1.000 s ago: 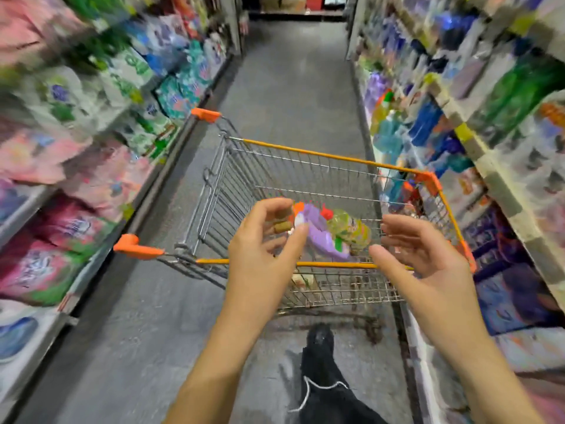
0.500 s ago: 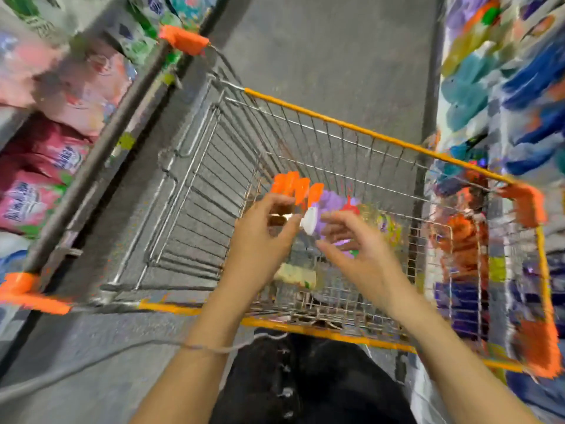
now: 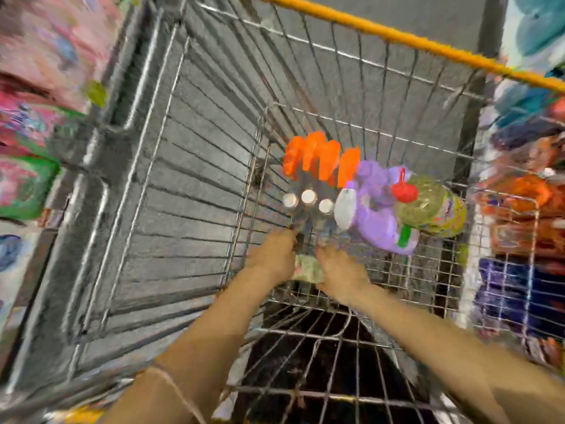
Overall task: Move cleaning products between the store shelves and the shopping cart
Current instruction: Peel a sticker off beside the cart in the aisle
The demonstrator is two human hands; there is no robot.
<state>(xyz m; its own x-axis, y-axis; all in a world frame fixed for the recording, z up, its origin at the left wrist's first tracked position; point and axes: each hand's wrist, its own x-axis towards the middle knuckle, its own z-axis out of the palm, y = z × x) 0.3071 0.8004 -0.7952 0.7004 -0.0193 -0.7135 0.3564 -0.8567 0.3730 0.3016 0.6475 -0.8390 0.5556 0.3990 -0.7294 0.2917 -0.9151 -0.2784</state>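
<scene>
Sitting between left hand and right hand, the pale packet touches fingers whose grip is unclear.

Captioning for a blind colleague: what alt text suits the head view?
The left hand and right hand reach into a wire shopping cart, flanking a small pale packet. Beyond them lie orange-capped containers, a purple bottle and a yellow-green bottle.

Left hand, right hand blurred, grip unclear; pale packet between half hidden.
</scene>
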